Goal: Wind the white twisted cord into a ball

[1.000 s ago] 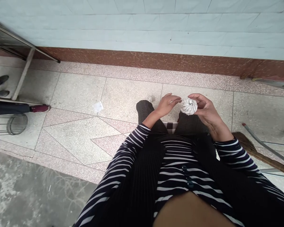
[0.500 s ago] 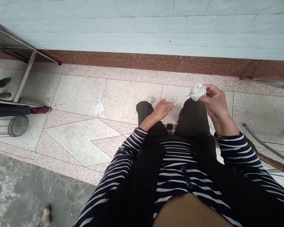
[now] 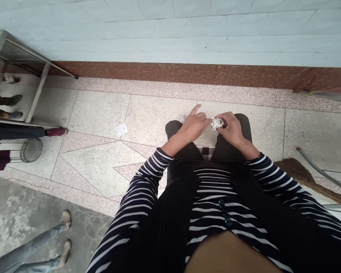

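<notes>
My right hand (image 3: 232, 129) grips a wound ball of white yarn (image 3: 216, 124) above my right knee, fingers curled round its outer side. My left hand (image 3: 193, 126) is close against the ball's left side. One of its digits points away from me, while the others are bent together in a pinch at the yarn strand, which is mostly hidden by the fingers. Beyond my left knee a second pale ball of yarn (image 3: 182, 119) lies on the floor, partly covered by the knee and my left hand.
A white scrap of paper (image 3: 121, 129) lies on the tiled floor. To the left stand a metal-framed table (image 3: 39, 89) and a wire stand (image 3: 31, 149), near other people's feet. A broom (image 3: 297, 170) and metal tube legs (image 3: 315, 163) are at right. Another person's legs (image 3: 36, 242) show lower left.
My right hand has brought the yarn ball left and toward me, so the two hands now meet. The strand stretched between them has shortened. Another person's legs have come further into view, lower left.
</notes>
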Available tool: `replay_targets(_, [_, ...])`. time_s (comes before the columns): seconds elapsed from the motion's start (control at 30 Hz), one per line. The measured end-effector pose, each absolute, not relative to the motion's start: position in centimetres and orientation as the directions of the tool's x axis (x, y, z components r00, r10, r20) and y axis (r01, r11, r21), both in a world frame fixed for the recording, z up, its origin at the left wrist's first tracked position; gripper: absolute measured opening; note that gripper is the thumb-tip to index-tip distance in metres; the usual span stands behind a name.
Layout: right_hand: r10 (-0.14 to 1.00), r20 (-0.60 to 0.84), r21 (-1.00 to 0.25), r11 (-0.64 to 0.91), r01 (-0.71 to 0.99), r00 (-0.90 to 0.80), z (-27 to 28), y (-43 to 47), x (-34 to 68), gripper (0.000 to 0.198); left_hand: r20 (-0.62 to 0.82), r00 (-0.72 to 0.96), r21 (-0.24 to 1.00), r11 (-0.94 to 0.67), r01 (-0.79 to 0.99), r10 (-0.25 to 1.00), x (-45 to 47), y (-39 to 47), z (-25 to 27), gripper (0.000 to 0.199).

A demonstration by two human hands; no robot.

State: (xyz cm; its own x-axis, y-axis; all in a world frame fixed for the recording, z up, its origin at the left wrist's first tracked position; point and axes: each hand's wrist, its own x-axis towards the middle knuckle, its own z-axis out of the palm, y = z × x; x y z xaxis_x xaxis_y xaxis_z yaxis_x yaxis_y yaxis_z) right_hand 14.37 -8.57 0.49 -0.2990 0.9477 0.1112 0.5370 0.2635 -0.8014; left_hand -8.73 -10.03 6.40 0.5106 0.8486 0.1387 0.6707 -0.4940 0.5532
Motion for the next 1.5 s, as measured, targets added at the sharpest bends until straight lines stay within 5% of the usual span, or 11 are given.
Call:
replay_targets(0.27, [0.968,-0.027,-0.948,0.055,0.314,-0.250,1.7,-11.4,13.9,0.047,0.123,0.511,0.660,-0.455,0.598,0.851,-7.7,-7.3,4.9,0.030])
replay_targets(0.5, [0.988,-0.076,-0.997,-0.074,0.025,-0.132,4.8,-12.0,13.5,0.042,-0.037,0.400,0.800,-0.213,0.561,0.916,-6.6,-7.4,1.6,0.025])
replay_targets(0.73, [0.987,-0.150,-0.984,-0.154,-0.090,-0.051,4.1,-8.3,13.6,0.055,-0.145,0.437,0.916,-0.047,0.398,0.888,-5.2,-11.2,0.3,0.030])
replay_targets(1.0, [0.997,0.076,-0.864,0.081,0.497,-0.031,-0.6,-5.1,13.9,0.035,-0.119,0.391,0.722,-0.191,0.665,0.913,-5.5,-12.0,0.8,0.034])
replay_targets(1.33, [0.930,-0.061,-0.894,0.111,0.434,-0.363,-1.8,-10.4,14.5,0.037,-0.038,0.477,0.567,-0.374,0.734,0.878,-7.7,-11.2,1.7,0.024])
replay_targets(1.5, [0.935,-0.194,-0.948,-0.100,0.303,-0.296,-1.7,-12.5,14.9,0.044,-0.129,0.377,0.701,-0.185,0.689,0.917,-6.5,-11.5,0.5,0.031])
